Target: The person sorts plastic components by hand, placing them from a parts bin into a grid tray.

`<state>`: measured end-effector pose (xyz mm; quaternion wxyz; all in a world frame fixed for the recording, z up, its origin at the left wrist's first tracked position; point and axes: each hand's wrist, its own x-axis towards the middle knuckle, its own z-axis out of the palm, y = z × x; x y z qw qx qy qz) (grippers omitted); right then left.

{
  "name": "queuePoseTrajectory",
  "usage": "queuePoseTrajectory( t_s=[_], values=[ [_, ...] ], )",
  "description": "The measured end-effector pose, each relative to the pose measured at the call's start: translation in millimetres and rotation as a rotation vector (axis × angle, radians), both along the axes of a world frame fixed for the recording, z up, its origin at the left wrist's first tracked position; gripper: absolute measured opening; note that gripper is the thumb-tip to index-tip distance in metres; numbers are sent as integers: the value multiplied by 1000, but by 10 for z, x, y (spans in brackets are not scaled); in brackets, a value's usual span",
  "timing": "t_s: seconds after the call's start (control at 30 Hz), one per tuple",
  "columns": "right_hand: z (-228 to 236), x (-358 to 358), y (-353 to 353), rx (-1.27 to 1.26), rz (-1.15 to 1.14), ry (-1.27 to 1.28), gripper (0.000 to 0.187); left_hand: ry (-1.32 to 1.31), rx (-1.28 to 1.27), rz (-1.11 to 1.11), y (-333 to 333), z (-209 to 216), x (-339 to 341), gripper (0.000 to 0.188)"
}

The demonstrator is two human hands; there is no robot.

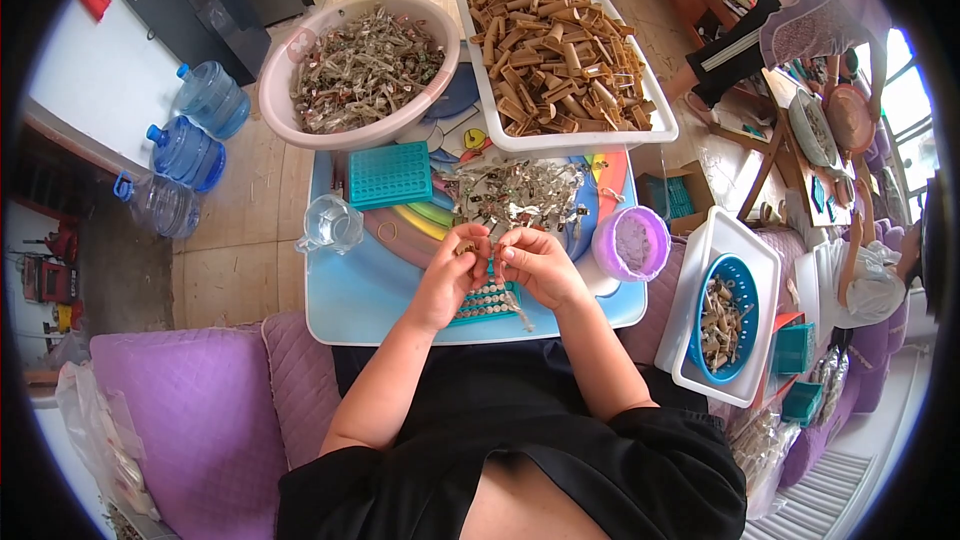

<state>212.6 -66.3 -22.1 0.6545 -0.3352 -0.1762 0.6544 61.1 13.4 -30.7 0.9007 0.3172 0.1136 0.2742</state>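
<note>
My left hand and my right hand meet over the near part of a low table, their fingertips pinched close together. What they pinch is too small to make out. A thin, clear crinkled strip hangs below my right hand. Under the hands lies a teal tray with rows of round pale pieces in it, partly covered by my fingers. Just beyond them spreads a loose pile of small clear-wrapped pieces. To its left is a teal rack with rows of holes.
A glass mug stands left, a purple tub right. Beyond are a pink basin of wrapped pieces and a white tray of brown curved pieces. A blue basket sits at right. Other people work at far right.
</note>
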Motion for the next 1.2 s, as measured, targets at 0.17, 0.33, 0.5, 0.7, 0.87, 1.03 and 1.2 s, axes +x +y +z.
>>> queuePoseTrajectory(
  t_s=[0.17, 0.33, 0.5, 0.7, 0.87, 1.03, 1.2],
  values=[
    [51, 10, -3, -35, -48, -523, 12, 4, 26, 52, -30, -82, -44, 31],
    [181, -161, -14, -103, -71, -803, 13, 147, 99, 146, -107, -134, -75, 37],
    [247, -215, -21, -110, -93, -912, 17, 213, 221, 84, -102, -133, -112, 38],
    [203, -120, -8, -91, 23, -813, 11, 281, 382, 122, -81, -134, -153, 38],
    [99, -108, -2, 28, 108, -403, 19, 134, 198, 15, -92, -58, -186, 38],
    [59, -272, -2, -101, 75, -494, 25, 158, 37, 63, -109, 116, -121, 41],
    [249, -309, -40, -131, 134, -752, 43, 226, 233, 285, -97, 106, -112, 37]
  ],
)
